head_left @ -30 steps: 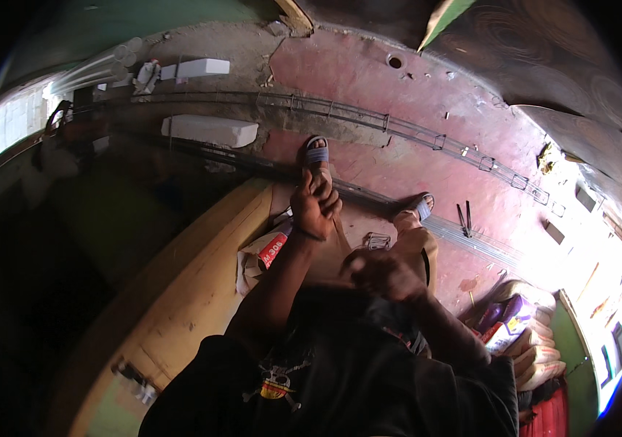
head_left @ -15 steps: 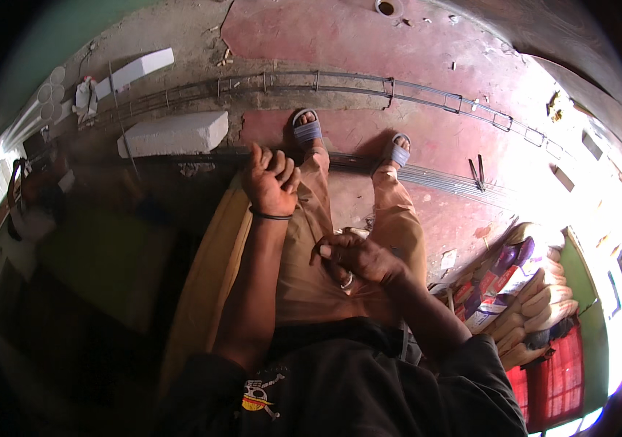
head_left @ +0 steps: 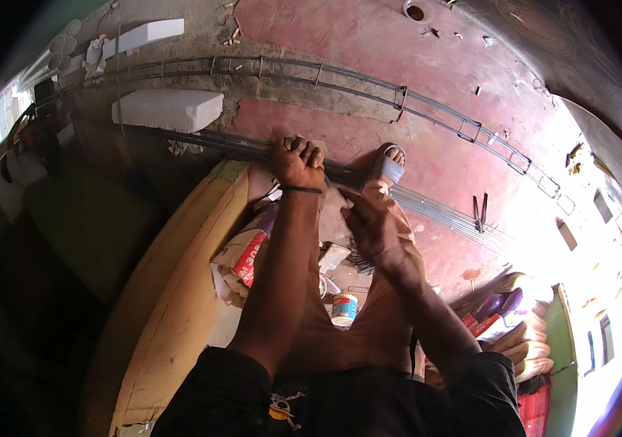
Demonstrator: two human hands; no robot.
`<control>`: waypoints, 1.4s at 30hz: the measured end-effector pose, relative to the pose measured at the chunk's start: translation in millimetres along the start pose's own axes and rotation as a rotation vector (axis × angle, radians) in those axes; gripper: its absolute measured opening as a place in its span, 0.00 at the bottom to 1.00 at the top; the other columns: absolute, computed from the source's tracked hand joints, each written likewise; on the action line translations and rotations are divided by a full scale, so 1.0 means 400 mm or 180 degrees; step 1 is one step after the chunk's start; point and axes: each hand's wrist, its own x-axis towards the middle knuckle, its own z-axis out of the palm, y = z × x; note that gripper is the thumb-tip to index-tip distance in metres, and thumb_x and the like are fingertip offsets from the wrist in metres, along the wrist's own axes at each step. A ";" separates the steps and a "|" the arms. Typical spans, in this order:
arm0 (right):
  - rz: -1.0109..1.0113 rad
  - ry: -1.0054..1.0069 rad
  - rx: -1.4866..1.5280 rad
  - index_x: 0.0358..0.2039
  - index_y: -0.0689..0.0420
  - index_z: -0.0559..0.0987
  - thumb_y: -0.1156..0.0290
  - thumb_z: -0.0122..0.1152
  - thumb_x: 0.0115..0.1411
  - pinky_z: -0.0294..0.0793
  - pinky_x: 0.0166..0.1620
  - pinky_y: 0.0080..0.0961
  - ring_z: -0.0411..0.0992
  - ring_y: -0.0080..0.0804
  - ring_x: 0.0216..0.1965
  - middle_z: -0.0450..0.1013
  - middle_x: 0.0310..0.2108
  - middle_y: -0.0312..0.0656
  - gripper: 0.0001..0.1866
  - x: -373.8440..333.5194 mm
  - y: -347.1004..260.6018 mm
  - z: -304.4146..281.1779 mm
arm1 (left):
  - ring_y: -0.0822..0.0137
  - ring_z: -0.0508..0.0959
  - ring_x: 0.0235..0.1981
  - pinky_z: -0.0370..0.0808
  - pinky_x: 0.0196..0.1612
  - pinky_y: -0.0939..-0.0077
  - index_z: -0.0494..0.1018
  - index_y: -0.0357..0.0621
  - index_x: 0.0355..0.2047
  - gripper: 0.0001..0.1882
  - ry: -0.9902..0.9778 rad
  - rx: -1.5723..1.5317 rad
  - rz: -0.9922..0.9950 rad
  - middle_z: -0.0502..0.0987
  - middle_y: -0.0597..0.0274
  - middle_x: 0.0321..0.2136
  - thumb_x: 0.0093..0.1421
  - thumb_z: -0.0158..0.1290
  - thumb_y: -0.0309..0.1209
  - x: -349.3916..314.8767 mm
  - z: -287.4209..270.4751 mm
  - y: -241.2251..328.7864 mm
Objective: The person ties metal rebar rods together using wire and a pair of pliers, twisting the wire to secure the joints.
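My left hand [head_left: 298, 162] is a closed fist, with a dark band at its wrist, held over a bundle of long metal rods [head_left: 434, 207] on the floor. Whatever it grips, if anything, is hidden in the fingers. My right hand [head_left: 376, 229] is just to its right and nearer me, pointing toward it; motion smears its fingers. Beyond both hands, a long ladder-like frame of thin bars with crosspieces [head_left: 358, 87] lies across the floor. A dark two-handled tool [head_left: 480, 213] rests near the rods at the right.
A white block [head_left: 169, 109] sits left of my hands. A yellow wooden panel [head_left: 172, 291] stands along my left side. Between my legs are a small tub [head_left: 343, 309] and scraps. Stacked sacks [head_left: 533, 339] are at the right, and a round opening [head_left: 418, 10] is at the far edge.
Both hands have moved forward and to the right, away from my body, and closer together. My left leg has shifted behind the left arm, and the view has shifted, uncovering the tub and scraps.
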 end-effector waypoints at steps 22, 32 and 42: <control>-0.1382 -0.0429 -0.1393 0.42 0.63 0.74 0.67 0.47 0.66 0.69 0.36 0.30 0.69 0.29 0.29 0.69 0.25 0.42 0.13 0.598 0.203 -0.143 | 0.55 0.81 0.39 0.76 0.40 0.66 0.76 0.38 0.42 0.17 -0.1250 0.3986 0.3234 0.80 0.47 0.37 0.59 0.55 0.39 0.679 -0.223 -0.075; -0.0902 0.0471 -0.2217 0.38 0.63 0.80 0.64 0.57 0.63 0.70 0.39 0.25 0.70 0.23 0.31 0.77 0.29 0.40 0.14 0.474 0.180 -0.114 | 0.61 0.80 0.30 0.75 0.34 0.67 0.78 0.45 0.41 0.14 -0.1402 0.4129 0.3009 0.81 0.53 0.31 0.64 0.50 0.39 0.672 -0.224 -0.007; -0.1225 0.0594 -0.3470 0.33 0.53 0.82 0.64 0.55 0.55 0.74 0.44 0.35 0.77 0.40 0.37 0.79 0.31 0.43 0.10 0.559 0.162 -0.050 | 0.54 0.80 0.34 0.77 0.38 0.65 0.74 0.35 0.40 0.12 -0.1169 0.3181 0.3758 0.79 0.48 0.33 0.61 0.48 0.30 0.745 -0.281 -0.091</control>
